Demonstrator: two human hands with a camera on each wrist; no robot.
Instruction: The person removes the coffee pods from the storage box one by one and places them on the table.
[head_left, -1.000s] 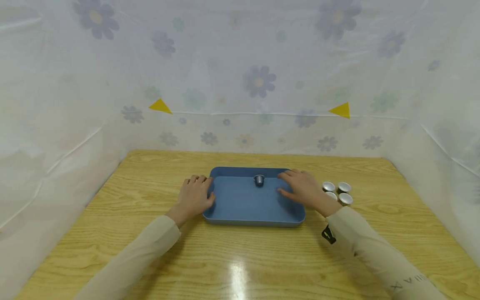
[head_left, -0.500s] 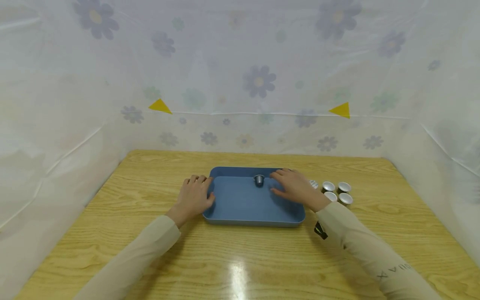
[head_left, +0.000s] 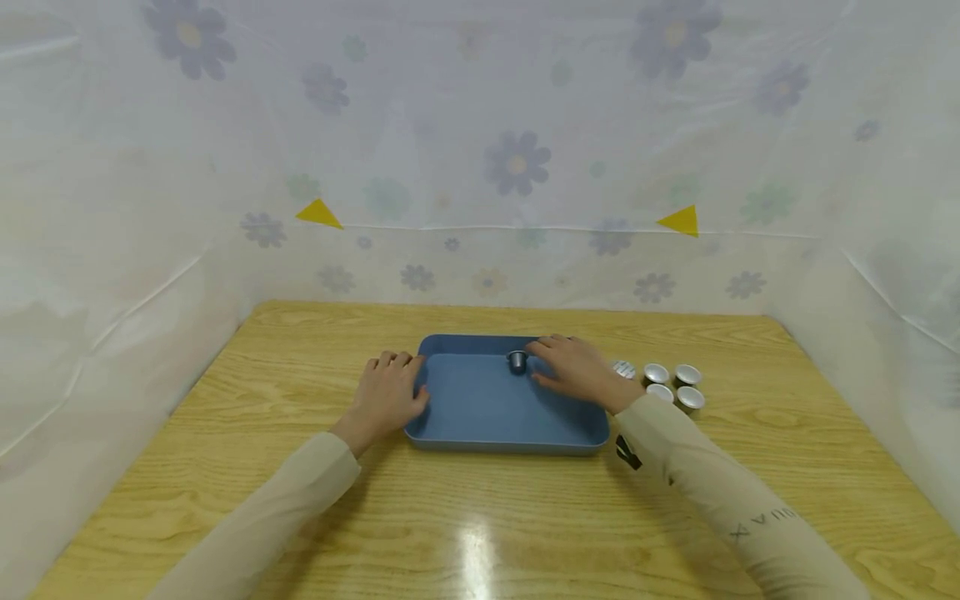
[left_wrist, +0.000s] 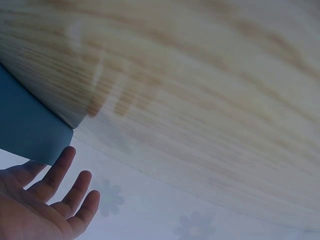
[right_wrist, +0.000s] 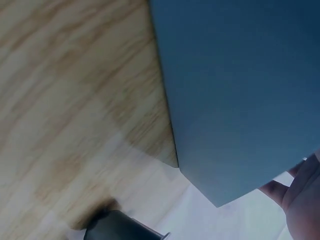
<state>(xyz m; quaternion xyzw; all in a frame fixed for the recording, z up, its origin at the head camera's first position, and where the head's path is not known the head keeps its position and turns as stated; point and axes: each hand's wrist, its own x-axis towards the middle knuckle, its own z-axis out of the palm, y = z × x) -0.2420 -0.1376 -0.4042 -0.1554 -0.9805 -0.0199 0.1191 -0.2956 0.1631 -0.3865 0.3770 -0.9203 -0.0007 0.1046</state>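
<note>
A blue rectangular tray (head_left: 480,408) lies on the wooden table, with one dark coffee capsule (head_left: 517,362) inside near its far wall. At the tray's left end is my left hand (head_left: 386,392), thumb and fingertips right at the rim. In the left wrist view, the fingers of my left hand (left_wrist: 55,200) are spread and slightly bent beside the tray's corner (left_wrist: 35,120). My right hand (head_left: 573,367) reaches over the tray's right side, its thumb and fingers apart and the fingertips close beside the capsule. Its palm side is hidden in the head view.
Several capsules with silver lids (head_left: 688,375) stand upright right of the tray; one with a striped lid (head_left: 624,369) is partly behind my right wrist. A dark capsule (right_wrist: 120,227) shows beside the tray in the right wrist view. A flower-patterned curtain (head_left: 517,162) surrounds the table.
My right hand has moved left over the tray toward the capsule inside it, uncovering the striped lid by its wrist. My left hand and the tray have stayed in place.
</note>
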